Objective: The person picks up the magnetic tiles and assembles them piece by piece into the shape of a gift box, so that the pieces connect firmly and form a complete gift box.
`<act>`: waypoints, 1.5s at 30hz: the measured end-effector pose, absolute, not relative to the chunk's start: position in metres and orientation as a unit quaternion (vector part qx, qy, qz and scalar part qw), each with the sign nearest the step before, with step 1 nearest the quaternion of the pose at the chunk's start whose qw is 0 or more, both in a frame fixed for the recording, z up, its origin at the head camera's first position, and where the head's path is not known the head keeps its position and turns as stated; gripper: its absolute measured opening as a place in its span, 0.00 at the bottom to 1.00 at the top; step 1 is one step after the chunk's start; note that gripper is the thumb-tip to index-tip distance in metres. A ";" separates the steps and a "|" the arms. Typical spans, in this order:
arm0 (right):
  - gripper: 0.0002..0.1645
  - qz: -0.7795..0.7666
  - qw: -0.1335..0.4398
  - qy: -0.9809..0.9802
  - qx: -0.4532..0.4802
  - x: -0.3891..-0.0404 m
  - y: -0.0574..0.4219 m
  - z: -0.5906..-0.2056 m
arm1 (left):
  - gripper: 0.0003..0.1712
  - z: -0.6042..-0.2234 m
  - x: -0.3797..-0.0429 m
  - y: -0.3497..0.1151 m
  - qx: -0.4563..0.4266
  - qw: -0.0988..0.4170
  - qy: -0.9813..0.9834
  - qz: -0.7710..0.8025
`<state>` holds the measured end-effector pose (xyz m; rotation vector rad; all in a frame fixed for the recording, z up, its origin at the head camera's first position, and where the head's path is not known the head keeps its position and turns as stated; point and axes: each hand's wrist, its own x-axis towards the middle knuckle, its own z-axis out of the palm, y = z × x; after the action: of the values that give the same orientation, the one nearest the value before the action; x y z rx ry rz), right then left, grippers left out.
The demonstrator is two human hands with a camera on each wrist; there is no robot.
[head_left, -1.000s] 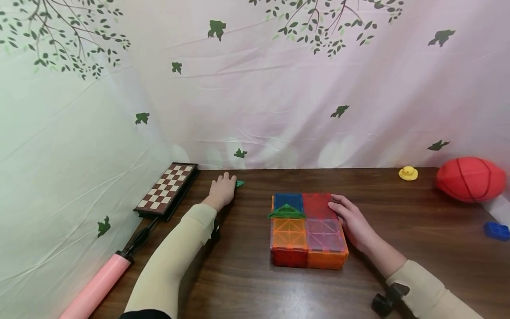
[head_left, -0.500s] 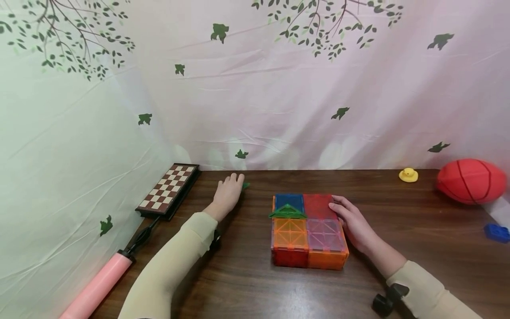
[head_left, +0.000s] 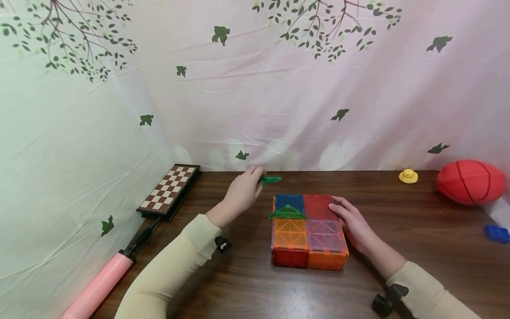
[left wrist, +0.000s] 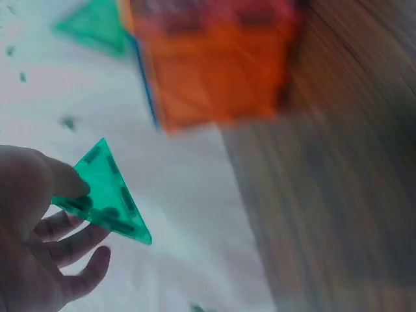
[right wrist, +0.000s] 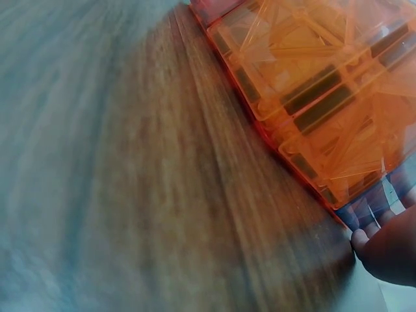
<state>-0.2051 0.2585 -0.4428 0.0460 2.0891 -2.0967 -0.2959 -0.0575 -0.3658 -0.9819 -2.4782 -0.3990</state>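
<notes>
My left hand (head_left: 242, 192) pinches a green triangular magnetic tile (left wrist: 107, 192) between thumb and fingers, held up behind and left of a box built of magnetic tiles (head_left: 290, 235). See-through orange, purple, red and blue squares make up the box's top. A second green triangle (head_left: 288, 212) stands on that top, over the line between the blue and orange squares. My right hand (head_left: 353, 221) rests against the box's right side, its fingertips at the red square's edge. In the right wrist view that hand's fingers (right wrist: 361, 239) touch the box's lower corner.
At the left lie a chessboard (head_left: 169, 188) and a pink pump (head_left: 99, 283). Along the back right are a yellow rubber duck (head_left: 408, 176) and a red ball (head_left: 471, 182). A blue toy brick (head_left: 496, 233) sits at the right edge. A printed cloth hangs behind the table.
My left hand has lifted the green triangular tile from the back of the table and carried it rightward, nearer the box. The right hand stays at the box's side.
</notes>
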 end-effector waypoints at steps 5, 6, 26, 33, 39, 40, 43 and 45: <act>0.40 -0.710 0.090 0.698 0.017 -0.204 0.258 -0.444 | 0.11 -0.347 -0.277 -0.031 -0.421 0.199 -0.864 -0.192; 0.40 -0.710 0.090 0.698 0.017 -0.204 0.258 -0.444 | 0.12 -0.345 -0.273 -0.026 -0.433 0.201 -0.859 -0.187; 0.36 -0.726 0.090 0.682 -0.012 -0.205 0.259 -0.449 | 0.14 -0.347 -0.238 0.037 -0.474 0.120 -0.862 -0.130; 0.35 -0.727 0.084 0.681 -0.025 -0.206 0.260 -0.450 | 0.09 -0.351 -0.244 0.037 -0.457 0.040 -0.859 -0.225; 0.38 -0.725 0.085 0.683 -0.020 -0.206 0.261 -0.448 | 0.09 -0.353 -0.257 0.032 -0.444 -0.022 -0.836 -0.320; 0.39 -0.725 0.086 0.683 -0.017 -0.206 0.261 -0.447 | 0.08 -0.354 -0.259 0.032 -0.445 -0.030 -0.832 -0.330; 0.41 -0.724 0.090 0.684 -0.007 -0.206 0.262 -0.447 | 0.08 -0.356 -0.263 0.031 -0.445 -0.050 -0.822 -0.353; 0.42 -0.722 0.091 0.686 -0.001 -0.206 0.262 -0.446 | 0.08 -0.357 -0.265 0.031 -0.444 -0.061 -0.819 -0.357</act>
<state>-0.2055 0.2617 -0.4463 -0.0036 2.0371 -2.1460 -0.2650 0.0310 -0.3574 -1.4533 -2.6789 -1.1670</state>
